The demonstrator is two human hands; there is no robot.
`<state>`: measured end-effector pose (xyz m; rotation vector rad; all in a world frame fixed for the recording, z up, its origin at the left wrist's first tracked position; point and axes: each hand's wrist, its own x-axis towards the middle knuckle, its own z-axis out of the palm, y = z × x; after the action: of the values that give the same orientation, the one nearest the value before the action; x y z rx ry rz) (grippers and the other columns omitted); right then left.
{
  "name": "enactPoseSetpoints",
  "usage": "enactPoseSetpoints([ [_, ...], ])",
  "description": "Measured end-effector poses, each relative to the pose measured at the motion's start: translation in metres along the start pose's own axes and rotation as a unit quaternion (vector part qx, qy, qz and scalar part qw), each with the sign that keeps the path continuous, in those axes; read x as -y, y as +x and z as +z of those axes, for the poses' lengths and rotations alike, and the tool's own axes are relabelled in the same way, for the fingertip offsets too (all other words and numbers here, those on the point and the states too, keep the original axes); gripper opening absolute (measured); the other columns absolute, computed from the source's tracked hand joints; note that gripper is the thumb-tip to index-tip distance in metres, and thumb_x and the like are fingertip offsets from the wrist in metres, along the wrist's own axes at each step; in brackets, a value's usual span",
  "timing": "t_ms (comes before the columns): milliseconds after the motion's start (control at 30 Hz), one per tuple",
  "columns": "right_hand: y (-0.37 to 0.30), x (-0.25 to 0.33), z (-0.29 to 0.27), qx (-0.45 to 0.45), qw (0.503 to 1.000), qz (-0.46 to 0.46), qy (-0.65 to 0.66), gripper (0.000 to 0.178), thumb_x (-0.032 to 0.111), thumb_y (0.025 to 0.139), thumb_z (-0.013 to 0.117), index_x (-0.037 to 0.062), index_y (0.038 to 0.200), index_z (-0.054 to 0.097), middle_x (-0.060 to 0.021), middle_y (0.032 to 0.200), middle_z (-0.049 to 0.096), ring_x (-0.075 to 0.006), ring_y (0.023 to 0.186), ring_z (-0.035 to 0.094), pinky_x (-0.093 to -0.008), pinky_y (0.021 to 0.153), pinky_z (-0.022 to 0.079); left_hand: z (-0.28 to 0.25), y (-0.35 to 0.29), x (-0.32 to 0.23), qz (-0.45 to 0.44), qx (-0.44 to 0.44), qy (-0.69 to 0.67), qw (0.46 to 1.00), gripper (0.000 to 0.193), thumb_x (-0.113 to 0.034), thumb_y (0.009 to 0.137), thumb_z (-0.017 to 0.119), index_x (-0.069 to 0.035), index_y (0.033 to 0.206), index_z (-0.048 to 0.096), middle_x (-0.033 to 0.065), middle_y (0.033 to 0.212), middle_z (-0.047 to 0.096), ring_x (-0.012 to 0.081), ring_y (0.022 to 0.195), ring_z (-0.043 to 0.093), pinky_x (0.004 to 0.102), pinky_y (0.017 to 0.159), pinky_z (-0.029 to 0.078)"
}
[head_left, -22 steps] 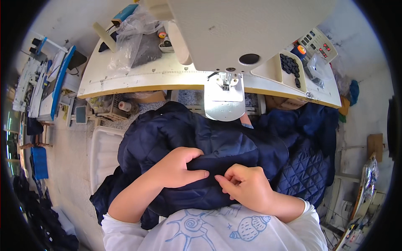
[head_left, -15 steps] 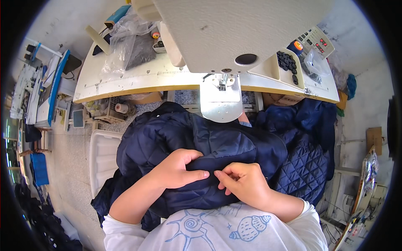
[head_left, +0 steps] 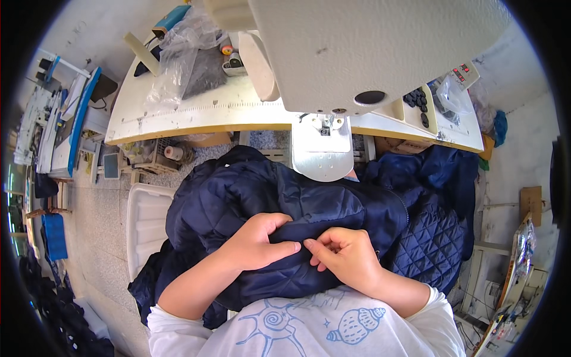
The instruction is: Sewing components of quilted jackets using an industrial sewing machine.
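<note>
A navy quilted jacket [head_left: 321, 202] lies bunched across my lap, its smooth lining panel facing up. My left hand [head_left: 260, 243] grips a fold of it, thumb on top and most fingers hidden in the cloth. Close to that thumb, my right hand [head_left: 351, 256] pinches at the same fold with thumb and forefinger, the other fingers curled. Whether something small sits in that pinch, I cannot make out. Just beyond the jacket is the rounded metal plate [head_left: 323, 165] of a sewing machine [head_left: 369, 53], lit under its needle area.
The machine's white table [head_left: 196, 122] curves across the far side. On it are a tray [head_left: 433, 122] of dark buttons [head_left: 420, 101] at right and a clear plastic bag [head_left: 178, 65] at left. More quilted navy cloth [head_left: 431, 238] hangs at right. A white plastic bin [head_left: 143, 220] stands at left.
The view has shifted slightly, so the machine appears farther right and a little lower. Both hands stay on the same fold; the right fingers have moved a little.
</note>
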<state>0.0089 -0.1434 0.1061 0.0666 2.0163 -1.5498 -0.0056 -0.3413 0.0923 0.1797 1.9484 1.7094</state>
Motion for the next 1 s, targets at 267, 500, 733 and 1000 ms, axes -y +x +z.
enactPoseSetpoints([
  [267,0.007,0.003,0.002,-0.003,0.999,-0.021,-0.029,0.021,0.018,0.079,0.069,-0.0016,0.072,0.062,-0.0083,0.06,0.064,-0.012,0.051,0.062,-0.0229,0.05,0.047,0.002,-0.006,-0.003,-0.005,-0.041,0.039,0.998,0.031,-0.022,0.077,0.068,0.003,0.093,0.06,0.0055,0.079,0.06,0.0123,0.073,0.055,0.027,0.067,0.045],
  [500,0.015,0.005,0.004,0.007,0.996,-0.071,-0.05,0.018,0.015,0.075,0.07,-0.0003,0.075,0.061,-0.0076,0.061,0.063,-0.0125,0.053,0.061,-0.0231,0.053,0.047,0.007,-0.013,0.004,-0.009,-0.102,-0.008,0.995,0.037,-0.02,0.078,0.068,0.005,0.103,0.057,0.0067,0.088,0.062,0.013,0.081,0.056,0.0256,0.073,0.045],
  [733,0.002,0.023,0.004,-0.055,0.969,-0.154,-0.185,0.018,0.013,0.071,0.072,0.0064,0.083,0.061,-0.005,0.065,0.061,-0.0178,0.058,0.061,-0.0282,0.053,0.047,-0.002,-0.009,0.007,0.0,-0.084,-0.072,0.994,0.034,-0.018,0.08,0.067,0.004,0.104,0.057,0.0055,0.086,0.061,0.0118,0.077,0.055,0.0251,0.068,0.044],
  [1000,0.02,0.021,-0.014,-0.087,0.823,-0.38,-0.412,0.024,0.014,0.062,0.074,0.0107,0.08,0.06,-0.0056,0.082,0.051,-0.0228,0.077,0.053,-0.0333,0.065,0.044,-0.013,-0.026,-0.012,0.144,-0.178,0.166,0.959,0.025,-0.014,0.083,0.062,-0.002,0.104,0.057,0.0094,0.091,0.06,0.0196,0.079,0.058,0.0279,0.069,0.045],
])
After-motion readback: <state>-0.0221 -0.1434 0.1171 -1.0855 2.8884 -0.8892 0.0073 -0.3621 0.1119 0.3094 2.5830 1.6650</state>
